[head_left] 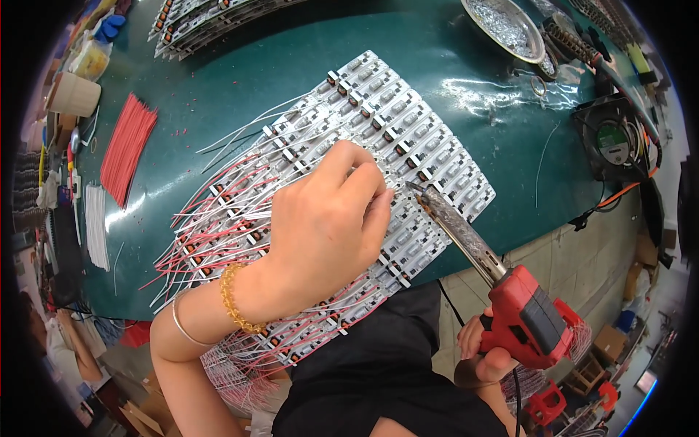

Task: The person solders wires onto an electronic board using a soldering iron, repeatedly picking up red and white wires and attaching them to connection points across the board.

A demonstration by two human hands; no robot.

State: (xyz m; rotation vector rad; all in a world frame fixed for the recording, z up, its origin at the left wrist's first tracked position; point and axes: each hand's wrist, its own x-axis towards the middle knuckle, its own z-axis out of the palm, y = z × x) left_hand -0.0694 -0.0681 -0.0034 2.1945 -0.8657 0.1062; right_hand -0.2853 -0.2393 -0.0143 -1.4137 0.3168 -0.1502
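A panel of small white circuit boards in rows (437, 156) lies slanted on the green table, its near edge by my lap. White and red wires (218, 218) fan out from its left half. My left hand (328, 211) is over the middle of the panel, fingers closed in a pinch; what they hold is hidden beneath them. In my right hand (480, 349) is a red and black soldering gun (524, 317), gripped by its handle. Its metal barrel points up and left, with the tip at the boards just right of my left fingertips.
Bundles of red wires (127, 153) and white wires (96, 226) lie at the left on the green table (240, 80). More boards (196, 29) are stacked at the back. A metal bowl (535, 47), an iron stand (571, 40) and a black fan (615, 142) are on the right.
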